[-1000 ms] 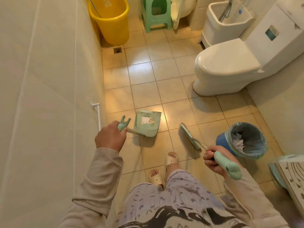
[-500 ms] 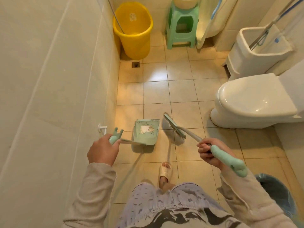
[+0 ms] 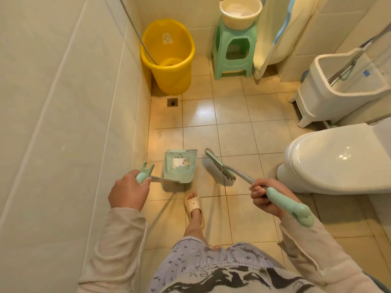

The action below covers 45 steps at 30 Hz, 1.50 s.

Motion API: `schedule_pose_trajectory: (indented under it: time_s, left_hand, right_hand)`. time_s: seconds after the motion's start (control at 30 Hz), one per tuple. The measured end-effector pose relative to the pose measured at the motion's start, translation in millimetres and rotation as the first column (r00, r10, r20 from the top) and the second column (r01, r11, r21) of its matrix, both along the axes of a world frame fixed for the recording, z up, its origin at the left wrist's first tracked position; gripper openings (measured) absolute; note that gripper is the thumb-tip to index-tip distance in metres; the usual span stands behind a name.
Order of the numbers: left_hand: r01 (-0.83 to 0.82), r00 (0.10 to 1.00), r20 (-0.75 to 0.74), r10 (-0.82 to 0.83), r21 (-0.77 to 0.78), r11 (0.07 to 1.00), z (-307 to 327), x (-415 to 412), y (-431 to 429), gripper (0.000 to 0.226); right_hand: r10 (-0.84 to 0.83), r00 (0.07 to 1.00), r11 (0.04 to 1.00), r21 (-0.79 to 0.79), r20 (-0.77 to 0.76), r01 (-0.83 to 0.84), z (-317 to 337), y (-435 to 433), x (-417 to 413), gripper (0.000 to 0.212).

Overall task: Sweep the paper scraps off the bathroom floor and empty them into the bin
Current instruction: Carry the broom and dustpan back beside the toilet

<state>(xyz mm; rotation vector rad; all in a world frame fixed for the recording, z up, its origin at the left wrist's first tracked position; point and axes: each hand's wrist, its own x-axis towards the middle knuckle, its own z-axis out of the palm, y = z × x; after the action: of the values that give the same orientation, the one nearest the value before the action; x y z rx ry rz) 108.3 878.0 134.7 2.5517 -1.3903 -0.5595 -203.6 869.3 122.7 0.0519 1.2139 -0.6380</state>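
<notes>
Pale tiled walls (image 3: 63, 102) enclose a glossy beige tile floor (image 3: 232, 134) with a small drain (image 3: 172, 102) at far left beside a yellow bucket (image 3: 169, 58), a green stool (image 3: 233, 51) carrying a cream basin (image 3: 240, 12) at the far wall, and a white toilet (image 3: 338, 159) at right.

I see a yellow bucket (image 3: 168, 58) in the floor's far left corner against the wall, a floor drain (image 3: 172, 102) just in front of it. A green stool (image 3: 233, 53) stands along the far edge, a cream basin (image 3: 240, 12) on top. A white toilet (image 3: 336, 159) sits at the right edge.
</notes>
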Motion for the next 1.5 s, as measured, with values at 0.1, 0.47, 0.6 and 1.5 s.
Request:
schedule_pose_trajectory:
  time_s: [0.1, 0.47, 0.6, 1.5]
  left_hand:
    - [0.082, 0.997, 0.002, -0.082, 0.014, 0.997, 1, 5, -63, 0.031]
    - [0.362, 0.932, 0.006, -0.362, -0.022, 0.932, 20, -9, -269, 0.027]
    - [0.403, 0.915, 0.008, -0.403, -0.038, 0.914, 12, -23, -324, 0.027]
    - [0.864, 0.492, 0.138, -0.86, 0.046, 0.501, -9, -171, -725, 0.027]
  right_hand:
    - [-0.068, 0.998, 0.997, 0.039, 0.007, 0.068, -4, -37, 3, 0.027]
    - [-0.343, 0.938, 0.931, 0.111, -0.056, 0.348, 2, -146, 1, 0.034]
    - [-0.42, 0.906, 0.903, 0.076, -0.045, 0.422, -1, -193, -10, 0.035]
    - [-0.799, 0.601, 0.602, 0.047, 0.037, 0.797, -5, -516, -88, 0.034]
